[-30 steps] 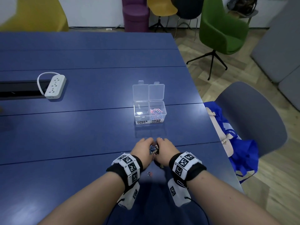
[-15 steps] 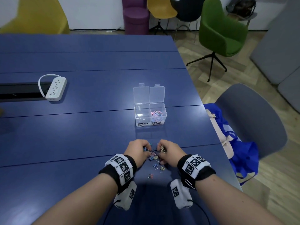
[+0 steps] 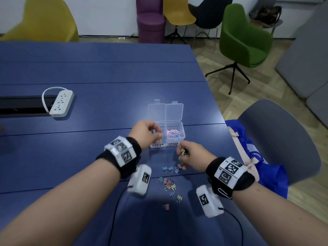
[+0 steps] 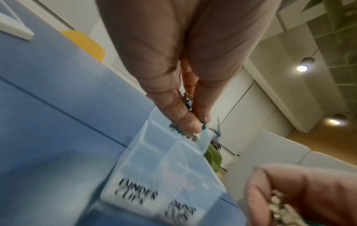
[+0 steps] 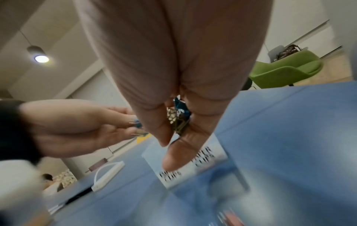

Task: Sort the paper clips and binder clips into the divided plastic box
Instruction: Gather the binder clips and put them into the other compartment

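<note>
A clear divided plastic box stands open on the blue table, its front labelled BINDER CLIPS and PAPER CLIPS. Pink and blue paper clips fill its right compartment. My left hand hovers over the left compartment, fingers curled round a bunch of binder clips. My right hand sits just in front of the box, gripping another bunch of binder clips. Several coloured binder clips lie scattered on the table between my wrists.
A white power strip lies at the left beside a black cable slot. The table's right edge runs close to the box; a grey chair with a blue bag stands beyond it. Coloured chairs line the far wall.
Both hands lifted from the clip pile carrying binder clips and moved forward. The left now hangs over the box's left compartment; the right stops short of the box front.
</note>
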